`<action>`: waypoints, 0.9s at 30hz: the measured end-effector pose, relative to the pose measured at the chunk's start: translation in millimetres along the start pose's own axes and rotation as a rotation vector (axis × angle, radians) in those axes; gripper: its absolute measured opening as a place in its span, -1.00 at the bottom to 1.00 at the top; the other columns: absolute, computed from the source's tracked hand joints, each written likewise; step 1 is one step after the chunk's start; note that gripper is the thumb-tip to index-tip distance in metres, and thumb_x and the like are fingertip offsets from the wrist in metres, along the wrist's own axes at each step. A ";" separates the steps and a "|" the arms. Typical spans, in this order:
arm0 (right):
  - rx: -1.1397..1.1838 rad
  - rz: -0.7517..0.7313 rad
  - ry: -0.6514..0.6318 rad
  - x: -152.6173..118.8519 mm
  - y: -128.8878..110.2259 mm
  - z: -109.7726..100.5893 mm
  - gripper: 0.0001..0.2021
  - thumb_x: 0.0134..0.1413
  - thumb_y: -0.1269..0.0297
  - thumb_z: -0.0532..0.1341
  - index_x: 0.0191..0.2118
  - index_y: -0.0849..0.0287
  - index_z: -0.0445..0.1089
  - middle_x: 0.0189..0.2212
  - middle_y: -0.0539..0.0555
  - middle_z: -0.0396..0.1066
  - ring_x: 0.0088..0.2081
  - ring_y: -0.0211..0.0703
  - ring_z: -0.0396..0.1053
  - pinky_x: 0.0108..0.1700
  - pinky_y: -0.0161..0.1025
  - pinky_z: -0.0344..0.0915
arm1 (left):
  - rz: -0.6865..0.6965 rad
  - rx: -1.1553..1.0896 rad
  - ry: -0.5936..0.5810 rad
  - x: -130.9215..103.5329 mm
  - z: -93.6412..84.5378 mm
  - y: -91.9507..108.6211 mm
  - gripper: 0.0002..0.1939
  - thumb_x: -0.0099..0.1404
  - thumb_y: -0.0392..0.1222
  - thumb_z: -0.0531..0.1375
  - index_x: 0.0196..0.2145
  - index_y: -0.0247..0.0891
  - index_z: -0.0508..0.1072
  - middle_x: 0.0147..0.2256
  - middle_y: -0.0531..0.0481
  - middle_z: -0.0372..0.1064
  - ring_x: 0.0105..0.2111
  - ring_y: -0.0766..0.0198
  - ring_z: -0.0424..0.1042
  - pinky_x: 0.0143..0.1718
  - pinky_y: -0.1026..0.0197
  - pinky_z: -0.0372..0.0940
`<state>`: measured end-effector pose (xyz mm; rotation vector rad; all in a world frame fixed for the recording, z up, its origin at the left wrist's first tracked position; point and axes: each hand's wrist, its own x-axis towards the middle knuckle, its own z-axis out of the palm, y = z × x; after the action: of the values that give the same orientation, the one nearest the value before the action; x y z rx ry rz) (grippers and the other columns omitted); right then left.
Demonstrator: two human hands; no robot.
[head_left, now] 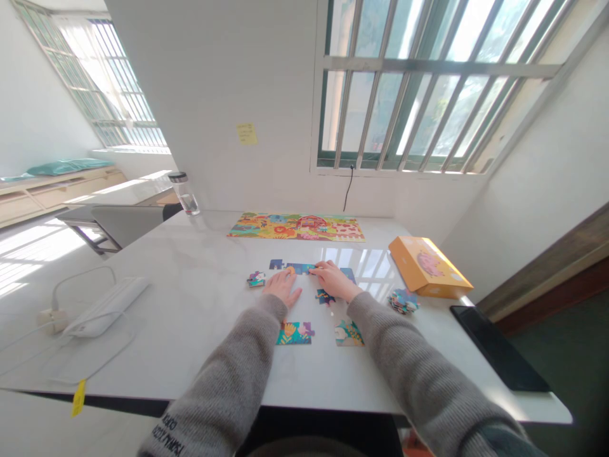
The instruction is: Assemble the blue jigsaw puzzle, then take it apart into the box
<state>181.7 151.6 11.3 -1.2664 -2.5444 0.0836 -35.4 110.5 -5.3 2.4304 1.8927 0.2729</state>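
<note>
A short row of blue jigsaw puzzle pieces (301,268) lies on the white table in front of me. My left hand (283,287) rests with its fingertips on the row's left part, fingers stretched and thumb apart. At the right end, the fingertips of my right hand (332,279) are closed on a puzzle piece, partly hidden by the fingers. Left of the row is a dark blue piece (275,264). Beside my right wrist lies another dark piece (325,296). Closer to me are a teal piece with a yellow plant (295,333) and a green-and-white piece (349,333).
A small stack of pieces (255,279) lies left, a bigger pile (403,301) right. Behind are a long farm-animal picture (297,227) and a glass bottle (185,194). An orange box (431,266) and black tablet (499,348) stand right, a white power strip (107,308) left.
</note>
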 end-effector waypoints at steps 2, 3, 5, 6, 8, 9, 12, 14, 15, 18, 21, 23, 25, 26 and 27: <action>0.016 -0.013 -0.015 0.3 0.3 -4.5 -0.58 0.23 0.49 0.10 0.17 0.16 0.41 0.04 0.19 0.40 0.03 -0.06 0.28 0.18 -0.15 0.18 | -0.013 0.001 -0.007 -0.9 -1.6 0.7 -0.48 0.39 0.04 0.06 0.24 -0.14 0.26 0.30 -0.16 0.12 0.29 0.01 0.12 0.30 -0.03 0.05; 0.031 -0.010 -0.017 -0.3 1.7 -7.7 -0.56 0.23 0.47 0.11 0.20 0.18 0.36 0.05 0.19 0.40 0.04 -0.06 0.29 0.18 -0.15 0.18 | -0.015 -0.001 -0.012 -1.3 -2.5 1.1 -0.48 0.39 0.04 0.06 0.24 -0.14 0.25 0.30 -0.16 0.12 0.29 0.00 0.12 0.30 -0.04 0.05; 0.058 0.026 -0.013 -3.3 6.2 -15.2 -0.54 0.25 0.43 0.12 0.25 0.21 0.28 0.07 0.21 0.39 0.05 -0.07 0.30 0.16 -0.16 0.19 | -0.015 -0.004 -0.024 -1.7 -3.9 1.9 -0.48 0.39 0.04 0.06 0.25 -0.14 0.24 0.31 -0.16 0.10 0.29 0.00 0.12 0.30 -0.04 0.04; 0.060 0.053 -0.015 -5.7 8.9 -19.4 -0.55 0.26 0.42 0.11 0.25 0.22 0.28 0.06 0.21 0.40 0.05 -0.07 0.31 0.15 -0.16 0.19 | -0.015 -0.004 -0.027 -1.8 -4.4 2.1 -0.48 0.38 0.04 0.06 0.24 -0.13 0.24 0.31 -0.16 0.10 0.29 0.01 0.12 0.30 -0.03 0.04; 0.035 0.091 -0.028 -13.0 13.5 -27.7 -0.61 0.26 0.41 0.12 0.17 0.20 0.37 0.01 0.20 0.43 0.04 -0.04 0.32 0.13 -0.14 0.19 | -0.016 -0.001 -0.032 -1.7 -4.4 1.8 -0.48 0.38 0.05 0.06 0.24 -0.12 0.24 0.31 -0.15 0.10 0.28 0.02 0.12 0.30 -0.02 0.04; 0.016 0.098 -0.039 -17.7 15.0 -31.4 -0.65 0.25 0.38 0.14 0.12 0.18 0.42 -0.02 0.19 0.45 0.03 -0.02 0.32 0.12 -0.12 0.18 | -0.016 0.001 -0.034 -1.5 -3.9 1.3 -0.48 0.38 0.05 0.06 0.24 -0.12 0.24 0.31 -0.15 0.10 0.28 0.03 0.12 0.30 -0.02 0.04; 0.000 0.083 -0.073 -34.0 14.7 -39.6 -0.69 0.20 0.25 0.23 0.05 0.11 0.47 -0.07 0.17 0.46 0.01 0.04 0.30 0.10 -0.05 0.16 | -0.006 0.000 -0.041 -0.6 -1.6 -0.9 -0.47 0.39 0.06 0.05 0.25 -0.12 0.23 0.31 -0.15 0.08 0.28 0.01 0.11 0.30 -0.05 0.03; 0.018 0.063 -0.108 -44.3 11.3 -41.5 -0.64 0.15 0.18 0.28 0.06 0.10 0.45 -0.05 0.17 0.44 0.02 0.06 0.28 0.09 -0.01 0.16 | 0.002 -0.004 -0.043 -0.1 -0.1 -2.1 -0.46 0.39 0.06 0.04 0.26 -0.12 0.22 0.31 -0.16 0.08 0.29 0.00 0.10 0.30 -0.06 0.03; 0.029 0.055 -0.128 -48.5 9.1 -41.5 -0.62 0.13 0.17 0.29 0.07 0.09 0.45 -0.04 0.17 0.43 0.02 0.07 0.27 0.10 0.01 0.15 | 0.003 -0.006 -0.041 0.1 0.4 -2.4 -0.46 0.39 0.06 0.04 0.26 -0.12 0.21 0.31 -0.16 0.09 0.29 0.00 0.10 0.29 -0.06 0.03; 0.063 0.032 -0.175 -56.7 3.0 -38.6 -0.62 0.11 0.23 0.29 0.07 0.09 0.44 -0.01 0.17 0.41 0.02 0.07 0.25 0.11 0.03 0.12 | 0.000 -0.003 -0.032 -0.1 0.5 -2.1 -0.46 0.39 0.06 0.04 0.26 -0.12 0.22 0.31 -0.15 0.10 0.29 0.00 0.10 0.29 -0.06 0.04; 0.084 -0.003 -0.181 -59.4 -1.0 -36.1 -0.64 0.12 0.30 0.27 0.06 0.08 0.45 -0.01 0.17 0.41 0.01 0.06 0.25 0.09 0.00 0.14 | -0.003 0.006 -0.029 -0.8 -0.7 -0.9 -0.46 0.39 0.07 0.04 0.26 -0.14 0.22 0.31 -0.16 0.10 0.28 0.00 0.10 0.29 -0.06 0.05; 0.090 -0.017 -0.177 -60.3 -2.9 -36.1 -0.63 0.12 0.32 0.26 0.07 0.08 0.44 -0.02 0.17 0.41 0.01 0.05 0.25 0.08 -0.02 0.14 | -0.005 0.009 -0.027 -1.3 -1.5 -0.3 -0.46 0.39 0.07 0.04 0.26 -0.13 0.22 0.30 -0.15 0.10 0.28 0.00 0.11 0.29 -0.06 0.06; 0.095 -0.018 -0.178 -61.2 -5.0 -36.9 -0.62 0.12 0.34 0.25 0.08 0.08 0.43 -0.01 0.16 0.40 0.00 0.04 0.25 0.06 -0.03 0.14 | -0.005 0.007 -0.027 -1.7 -2.1 0.1 -0.46 0.39 0.07 0.04 0.26 -0.12 0.22 0.30 -0.15 0.10 0.28 0.00 0.11 0.29 -0.05 0.06; 0.096 -0.017 -0.178 -61.8 -6.3 -37.2 -0.61 0.12 0.34 0.24 0.09 0.08 0.42 -0.01 0.16 0.40 0.00 0.04 0.26 0.06 -0.04 0.14 | -0.003 0.005 -0.030 -1.8 -2.3 0.1 -0.46 0.39 0.07 0.04 0.26 -0.12 0.22 0.30 -0.15 0.10 0.28 -0.01 0.11 0.28 -0.06 0.06; 0.095 -0.019 -0.175 -62.4 -7.6 -37.2 -0.60 0.12 0.35 0.24 0.10 0.08 0.41 -0.02 0.16 0.39 0.00 0.03 0.26 0.06 -0.04 0.14 | -0.001 0.004 -0.033 -1.8 -2.5 0.1 -0.46 0.39 0.07 0.04 0.26 -0.13 0.22 0.30 -0.16 0.10 0.28 -0.01 0.11 0.28 -0.07 0.06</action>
<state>222.0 94.8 33.3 -1.2487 -2.6624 0.3201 -36.2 108.5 -3.1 2.4207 1.8831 0.2275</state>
